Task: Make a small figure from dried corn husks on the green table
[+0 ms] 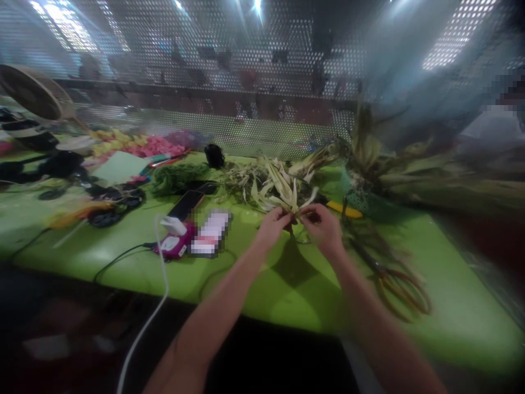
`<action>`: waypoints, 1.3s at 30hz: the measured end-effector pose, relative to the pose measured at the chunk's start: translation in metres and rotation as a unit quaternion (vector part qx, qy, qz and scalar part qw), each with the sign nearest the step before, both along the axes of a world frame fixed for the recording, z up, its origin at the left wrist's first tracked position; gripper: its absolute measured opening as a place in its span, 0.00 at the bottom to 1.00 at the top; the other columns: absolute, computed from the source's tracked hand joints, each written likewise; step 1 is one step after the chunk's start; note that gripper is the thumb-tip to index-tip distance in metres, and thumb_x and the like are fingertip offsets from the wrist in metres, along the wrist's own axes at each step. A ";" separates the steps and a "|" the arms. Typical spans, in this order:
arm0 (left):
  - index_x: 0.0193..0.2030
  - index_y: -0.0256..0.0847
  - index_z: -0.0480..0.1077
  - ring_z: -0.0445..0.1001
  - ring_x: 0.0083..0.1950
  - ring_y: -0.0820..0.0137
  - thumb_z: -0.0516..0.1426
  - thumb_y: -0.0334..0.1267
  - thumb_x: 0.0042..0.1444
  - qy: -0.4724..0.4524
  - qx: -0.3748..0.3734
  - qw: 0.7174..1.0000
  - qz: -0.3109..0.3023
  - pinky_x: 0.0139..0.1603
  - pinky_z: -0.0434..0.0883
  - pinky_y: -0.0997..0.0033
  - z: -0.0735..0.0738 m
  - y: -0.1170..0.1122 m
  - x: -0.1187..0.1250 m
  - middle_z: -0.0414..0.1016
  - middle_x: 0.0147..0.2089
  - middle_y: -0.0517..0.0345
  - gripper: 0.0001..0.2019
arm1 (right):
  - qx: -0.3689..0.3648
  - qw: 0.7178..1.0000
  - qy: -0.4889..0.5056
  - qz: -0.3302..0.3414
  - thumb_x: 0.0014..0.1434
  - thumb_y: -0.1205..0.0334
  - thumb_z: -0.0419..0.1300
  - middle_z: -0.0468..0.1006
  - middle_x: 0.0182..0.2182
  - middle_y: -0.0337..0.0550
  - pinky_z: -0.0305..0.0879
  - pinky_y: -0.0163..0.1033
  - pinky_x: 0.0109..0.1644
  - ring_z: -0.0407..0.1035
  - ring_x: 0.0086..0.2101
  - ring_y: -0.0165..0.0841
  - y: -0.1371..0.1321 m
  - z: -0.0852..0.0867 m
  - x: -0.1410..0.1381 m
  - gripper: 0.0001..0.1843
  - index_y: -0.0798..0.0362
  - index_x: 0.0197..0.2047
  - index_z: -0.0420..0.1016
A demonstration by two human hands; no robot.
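Observation:
Both hands meet over the middle of a green tabletop [254,284], at the base of a pale, star-like bunch of dried leaf strips [283,186]. My left hand [275,223] pinches the base of this bunch from the left. On the right, my right hand [322,224] has its fingers closed at the same base, close to a strip that sticks out there. The fingertips partly hide the spot where the strips come together. Behind the bunch lies a tangle of dried plant stems [240,178].
Scissors [404,290] lie right of my right arm, near a yellow-handled tool [344,209]. To the left are a lit phone [211,232], a dark phone [186,204] and a magenta power adapter [176,243] with a white cable [153,312]. A green basket [356,191] holds leaves.

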State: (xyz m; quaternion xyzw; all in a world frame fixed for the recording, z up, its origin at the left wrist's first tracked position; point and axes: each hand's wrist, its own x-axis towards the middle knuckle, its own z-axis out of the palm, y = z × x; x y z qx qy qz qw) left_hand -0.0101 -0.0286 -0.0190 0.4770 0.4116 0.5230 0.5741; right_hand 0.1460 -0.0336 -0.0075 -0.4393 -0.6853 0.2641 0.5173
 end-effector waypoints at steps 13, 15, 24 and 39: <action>0.27 0.37 0.67 0.64 0.23 0.78 0.60 0.40 0.53 0.016 -0.001 0.999 0.042 0.27 0.60 0.75 -0.005 0.002 -0.001 0.69 0.23 0.61 0.10 | -0.125 0.991 0.003 0.038 0.50 0.56 0.65 0.80 0.27 0.41 0.66 0.37 0.33 0.70 0.27 0.32 0.008 -0.011 0.001 0.11 0.55 0.32 0.78; 0.27 0.37 0.68 0.63 0.23 0.78 0.60 0.40 0.52 0.027 -0.001 0.999 0.031 0.26 0.60 0.75 -0.006 0.002 -0.002 0.70 0.24 0.60 0.09 | -0.143 0.988 0.053 0.033 0.50 0.53 0.65 0.81 0.29 0.42 0.67 0.38 0.36 0.71 0.29 0.32 0.011 -0.009 0.001 0.14 0.55 0.35 0.79; 0.25 0.39 0.67 0.59 0.23 0.76 0.58 0.37 0.50 0.141 0.028 0.989 0.044 0.26 0.55 0.74 -0.011 0.002 -0.001 0.65 0.21 0.64 0.06 | 0.009 0.999 0.034 -0.034 0.52 0.55 0.66 0.81 0.32 0.44 0.69 0.42 0.41 0.74 0.33 0.36 0.001 -0.005 -0.002 0.10 0.52 0.34 0.80; 0.29 0.38 0.73 0.66 0.30 0.70 0.57 0.38 0.52 0.234 0.140 0.961 -0.040 0.35 0.63 0.70 -0.013 -0.003 0.005 0.72 0.28 0.58 0.06 | -0.045 0.998 0.037 -0.016 0.48 0.56 0.68 0.73 0.27 0.37 0.63 0.35 0.32 0.66 0.28 0.30 0.005 -0.005 -0.001 0.11 0.53 0.30 0.73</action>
